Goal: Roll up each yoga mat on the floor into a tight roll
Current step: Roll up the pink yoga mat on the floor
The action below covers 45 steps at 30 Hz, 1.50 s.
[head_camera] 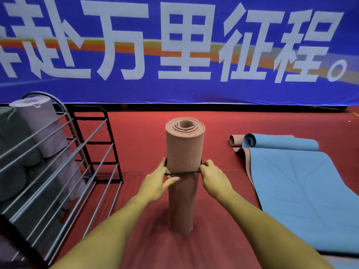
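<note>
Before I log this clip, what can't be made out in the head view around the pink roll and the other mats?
- Black band: its far side is hidden behind the pink roll.
- Left hand and right hand: fingertips hidden behind the roll.
- Blue mat: near end cut off by the right and bottom edges.
- Rack: stored mat count unclear; bars and the left edge hide them.

Pink rolled mat (183, 152) upright on floor, blue mat (303, 193) part-unrolled beside
</note>
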Motion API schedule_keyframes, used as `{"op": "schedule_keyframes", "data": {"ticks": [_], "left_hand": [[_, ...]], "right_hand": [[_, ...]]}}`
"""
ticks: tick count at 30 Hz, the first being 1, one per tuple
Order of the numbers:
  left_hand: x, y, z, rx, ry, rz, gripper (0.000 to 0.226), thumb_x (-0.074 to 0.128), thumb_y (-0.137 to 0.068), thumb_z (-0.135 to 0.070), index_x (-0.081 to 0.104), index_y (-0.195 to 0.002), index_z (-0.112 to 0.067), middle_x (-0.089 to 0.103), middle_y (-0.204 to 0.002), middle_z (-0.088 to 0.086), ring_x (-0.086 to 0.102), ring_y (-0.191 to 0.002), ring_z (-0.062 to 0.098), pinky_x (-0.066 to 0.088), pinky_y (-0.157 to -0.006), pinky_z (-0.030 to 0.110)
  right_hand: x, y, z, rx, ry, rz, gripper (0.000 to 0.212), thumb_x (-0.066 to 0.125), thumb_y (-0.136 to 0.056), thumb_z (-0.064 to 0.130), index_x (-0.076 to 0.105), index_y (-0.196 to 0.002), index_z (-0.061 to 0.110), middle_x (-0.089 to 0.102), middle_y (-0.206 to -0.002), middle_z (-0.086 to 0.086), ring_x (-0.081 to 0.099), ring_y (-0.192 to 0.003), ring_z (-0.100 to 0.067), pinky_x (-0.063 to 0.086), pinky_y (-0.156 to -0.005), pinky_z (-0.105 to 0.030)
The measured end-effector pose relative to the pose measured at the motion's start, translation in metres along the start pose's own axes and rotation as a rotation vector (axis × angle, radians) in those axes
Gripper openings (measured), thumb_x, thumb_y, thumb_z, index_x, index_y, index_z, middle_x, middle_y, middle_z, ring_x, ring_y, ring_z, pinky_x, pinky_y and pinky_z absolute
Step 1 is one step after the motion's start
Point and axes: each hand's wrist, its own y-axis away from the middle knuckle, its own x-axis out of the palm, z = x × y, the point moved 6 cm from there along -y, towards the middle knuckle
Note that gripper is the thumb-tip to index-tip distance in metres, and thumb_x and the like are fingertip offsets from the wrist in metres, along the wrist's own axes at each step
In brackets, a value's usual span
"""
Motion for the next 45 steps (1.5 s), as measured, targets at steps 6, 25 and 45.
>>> {"op": "schedule_keyframes", "data": {"ticks": [6, 25, 45], "left_hand": [[0.063, -0.013, 0.052, -0.152, 0.187, 0.14, 0.037, 0.065, -0.09, -0.066, 0.048, -0.086, -0.034, 0.069, -0.111, -0.01, 0.063, -0.101, 0.024, 0.045, -0.083, 0.036], [0.08, -0.01, 0.064, -0.312, 0.719, 0.085, 0.119, 0.104, -0.059, -0.03, 0.035, -0.156, -0.029, 0.053, -0.146, -0.022, 0.052, -0.132, -0.005, 0.045, -0.106, 0.017], [-0.102, -0.026, -0.023, -0.136, 0.643, -0.317, 0.095, 0.104, -0.047, -0.047, 0.057, -0.128, -0.031, 0.069, -0.125, -0.012, 0.066, -0.115, 0.003, 0.056, -0.102, 0.037]], "right_hand": [[0.084, -0.009, -0.029, 0.081, -0.081, 0.065, 0.015, 0.037, -0.106, 0.021, 0.052, -0.109, 0.02, 0.044, -0.103, -0.002, 0.055, -0.083, -0.035, 0.051, -0.073, -0.048], [0.123, -0.001, -0.002, 0.301, -1.22, 0.018, 0.088, 0.079, -0.086, 0.005, 0.028, -0.155, 0.022, 0.042, -0.154, 0.014, 0.051, -0.136, -0.009, 0.054, -0.105, -0.04], [0.057, 0.027, 0.058, 0.141, -0.803, -0.148, 0.15, 0.093, -0.05, 0.072, 0.006, -0.165, 0.03, 0.023, -0.167, 0.002, 0.027, -0.152, -0.02, 0.036, -0.118, -0.045]]}}
